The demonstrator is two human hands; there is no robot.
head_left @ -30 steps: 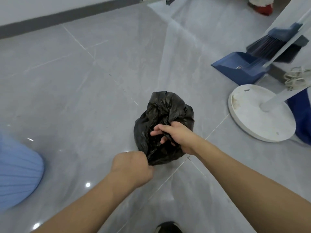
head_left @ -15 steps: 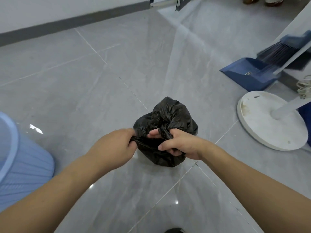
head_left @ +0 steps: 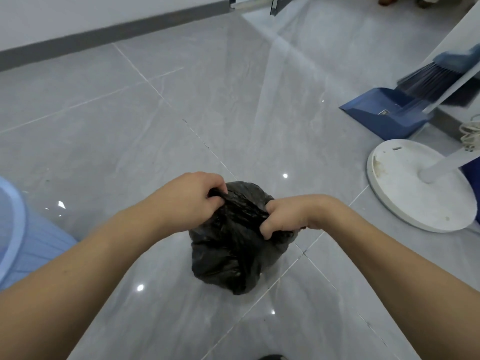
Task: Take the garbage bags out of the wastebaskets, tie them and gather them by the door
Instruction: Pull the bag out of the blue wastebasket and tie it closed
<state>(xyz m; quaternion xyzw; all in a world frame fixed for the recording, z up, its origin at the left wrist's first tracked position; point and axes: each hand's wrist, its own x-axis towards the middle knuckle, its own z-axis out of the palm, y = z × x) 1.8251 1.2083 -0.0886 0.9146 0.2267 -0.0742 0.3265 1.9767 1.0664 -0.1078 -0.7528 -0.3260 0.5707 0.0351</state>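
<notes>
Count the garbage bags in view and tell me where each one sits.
1: a black garbage bag on the grey floor, gripped at its top by the left hand and right hand. Others may lie outside the frame.

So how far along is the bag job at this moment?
Done: one black garbage bag is out of the blue wastebasket and sits on the floor. In hand: the left hand and right hand pull its top ends apart, tying. Left: finishing the knot and carrying it to the door.

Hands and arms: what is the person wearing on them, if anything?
Nothing visible. The left hand and right hand are bare, without gloves, rings or a watch. Both forearms are uncovered as far as the picture shows; no sleeve comes into view.
</notes>
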